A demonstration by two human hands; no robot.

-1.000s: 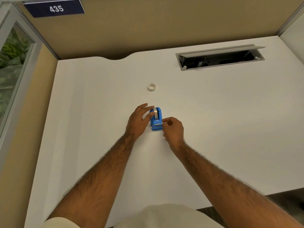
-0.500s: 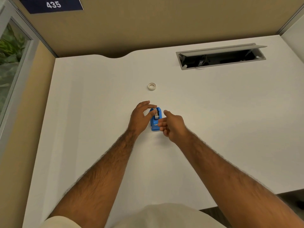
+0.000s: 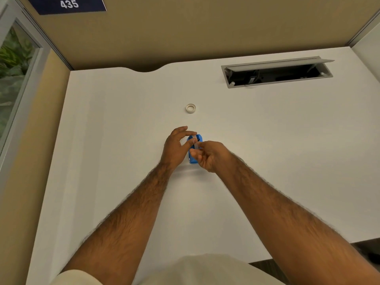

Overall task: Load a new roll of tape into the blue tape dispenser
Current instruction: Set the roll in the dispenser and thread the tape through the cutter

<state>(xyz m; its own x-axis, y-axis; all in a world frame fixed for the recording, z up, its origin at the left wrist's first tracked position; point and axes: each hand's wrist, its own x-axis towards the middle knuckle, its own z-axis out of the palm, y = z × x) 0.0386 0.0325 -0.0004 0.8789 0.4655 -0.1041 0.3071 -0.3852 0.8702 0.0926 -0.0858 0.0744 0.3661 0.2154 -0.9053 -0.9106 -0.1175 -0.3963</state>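
The blue tape dispenser point(image 3: 194, 159) stands on the white desk point(image 3: 267, 151) near its middle. My left hand point(image 3: 176, 148) grips its left side, thumb across the top. My right hand point(image 3: 209, 155) is over the dispenser's right side and pinches a pale tape roll point(image 3: 196, 145) that sits in the slot on top. Most of the dispenser is hidden by both hands. A second small white ring, a tape roll or core point(image 3: 190, 108), lies flat on the desk further away, untouched.
A cable hatch point(image 3: 275, 72) with its lid raised is set into the desk at the back right. A tan partition wall point(image 3: 185, 33) closes the back, with a notch in the desk edge point(image 3: 145, 69). A window point(image 3: 12, 68) is on the left.
My right hand has moved from the dispenser's near end up onto its top and now pinches the roll there. My left hand has stayed on the dispenser's left side.
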